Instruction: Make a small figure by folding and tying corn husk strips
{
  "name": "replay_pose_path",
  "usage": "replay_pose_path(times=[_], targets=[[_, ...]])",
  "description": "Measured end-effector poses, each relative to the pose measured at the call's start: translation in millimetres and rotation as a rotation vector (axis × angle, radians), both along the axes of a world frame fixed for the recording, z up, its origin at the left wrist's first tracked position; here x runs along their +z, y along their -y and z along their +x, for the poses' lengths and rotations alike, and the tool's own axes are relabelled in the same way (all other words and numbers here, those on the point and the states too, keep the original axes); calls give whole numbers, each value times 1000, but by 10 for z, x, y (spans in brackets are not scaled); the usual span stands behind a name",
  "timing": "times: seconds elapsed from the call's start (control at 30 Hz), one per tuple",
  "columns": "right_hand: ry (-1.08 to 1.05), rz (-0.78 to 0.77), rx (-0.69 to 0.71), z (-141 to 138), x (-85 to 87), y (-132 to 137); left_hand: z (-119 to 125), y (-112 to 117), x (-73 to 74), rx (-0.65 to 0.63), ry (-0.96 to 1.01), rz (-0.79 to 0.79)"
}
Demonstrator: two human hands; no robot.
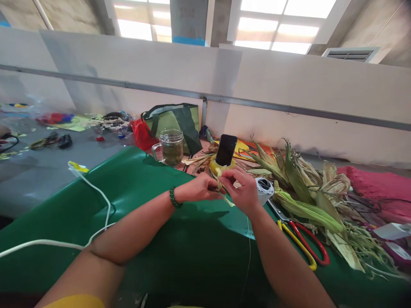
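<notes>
Both of my hands meet over the green mat (pixel 192 256), closed on a pale corn husk strip (pixel 219 185). My left hand (pixel 203 187), with a green bead bracelet at the wrist, pinches it from the left. From the right, my right hand (pixel 243 188) grips its upper part with bent fingers. A narrow husk end (pixel 229 201) sticks out below the fingers. A thin thread (pixel 249 246) hangs beneath my right hand; where it starts is hidden. Beside that hand lie a white spool (pixel 265 186) and scissors (pixel 278 211) with red and yellow handles.
A phone (pixel 226 149) stands upright on a yellow holder (pixel 213 165) behind my hands. Corn husks (pixel 297 173) pile up at the right, near a pink cloth (pixel 374 184). Left of centre stand a glass mug (pixel 172 149) and a green bag (pixel 190 128). A white cable (pixel 54 243) crosses the mat.
</notes>
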State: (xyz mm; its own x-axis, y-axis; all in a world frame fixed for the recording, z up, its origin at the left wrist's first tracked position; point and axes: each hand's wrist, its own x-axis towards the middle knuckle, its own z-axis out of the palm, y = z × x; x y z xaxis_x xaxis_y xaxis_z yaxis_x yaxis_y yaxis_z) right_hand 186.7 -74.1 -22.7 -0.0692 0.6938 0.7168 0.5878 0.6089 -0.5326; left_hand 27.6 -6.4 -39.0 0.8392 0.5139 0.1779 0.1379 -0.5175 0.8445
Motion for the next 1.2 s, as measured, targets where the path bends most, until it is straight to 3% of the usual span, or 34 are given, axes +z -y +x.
replay_pose_path(times=[0.2,0.3,0.4,0.5,0.67,0.77,0.87,1.0,1.2], targets=[[-269,-130,-166,123,-31,-136,-109,4,204,-43,20,-313],[-192,-158,-140,149,-21,-150,-117,32,254,-9,29,-374],[-13,-273,13,152,2,-129,-122,47,302,56,23,-368],[5,-344,100,155,22,-102,-124,31,325,59,23,-328],[-124,-279,78,219,36,-106,-146,-10,309,29,-6,-267],[-241,-322,12,278,20,-159,-171,-20,317,87,15,-325],[-344,-499,39,295,7,-199,-187,-27,346,180,101,-389],[-208,-764,270,203,15,-164,-186,-21,384,202,155,-391],[-60,-589,254,227,91,-88,-192,-23,376,225,156,-330]])
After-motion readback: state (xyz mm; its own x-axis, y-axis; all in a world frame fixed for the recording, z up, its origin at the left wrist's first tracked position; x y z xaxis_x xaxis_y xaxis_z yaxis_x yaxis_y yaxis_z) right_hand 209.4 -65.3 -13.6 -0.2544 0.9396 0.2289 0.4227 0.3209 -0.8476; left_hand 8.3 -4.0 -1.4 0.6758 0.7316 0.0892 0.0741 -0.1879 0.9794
